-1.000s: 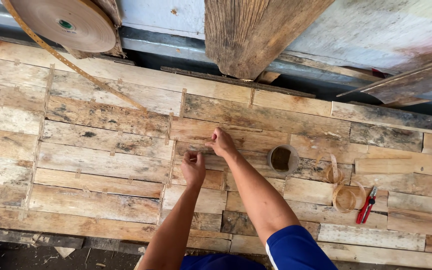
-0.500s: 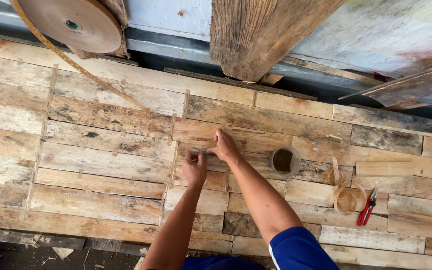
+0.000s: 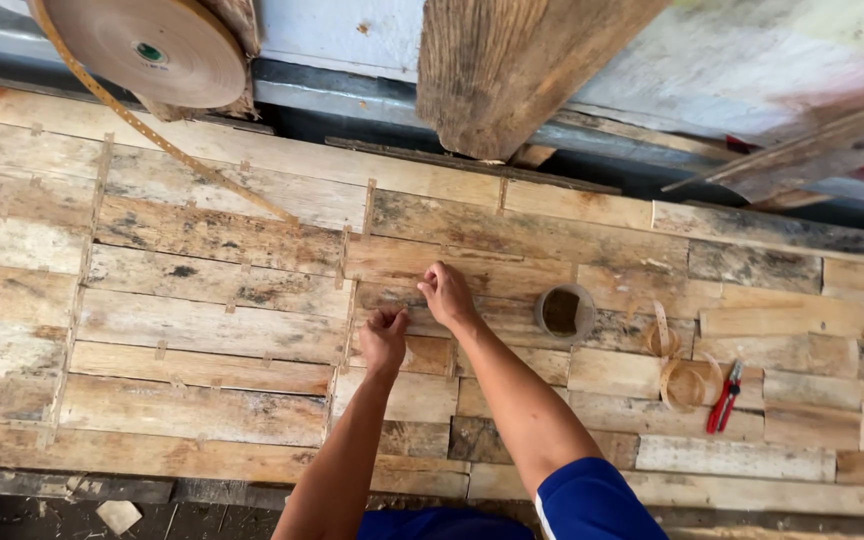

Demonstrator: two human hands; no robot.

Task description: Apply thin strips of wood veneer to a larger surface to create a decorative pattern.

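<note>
Fingers (image 3: 430,283) of the right hand (image 3: 447,295) lie curled and pressed onto a short wooden board (image 3: 452,262) in a patchwork of planks (image 3: 202,325); they close on nothing that can be made out. Just below and to its left, the left hand (image 3: 384,338) is bunched into a loose fist, fingertips pinched together against the next board down; whether it holds some small thing cannot be told.

Right of the hands, near but apart, stands a small round tin (image 3: 564,311). Further right lie loose coils of thin strip (image 3: 687,375) and red-handled pliers (image 3: 724,397). At the upper left hangs a large reel of tape (image 3: 152,45), its free strip (image 3: 167,150) slanting down across the planks towards the hands. A thick timber post (image 3: 522,65) rises above them. Nothing lies between the hands and the wood.

That short board has its long axis running left to right, as its neighbours do, ends butted against vertical strips.

Since a second ago both hands have kept to the same spot; the left fist has closed up slightly nearer the right hand.
</note>
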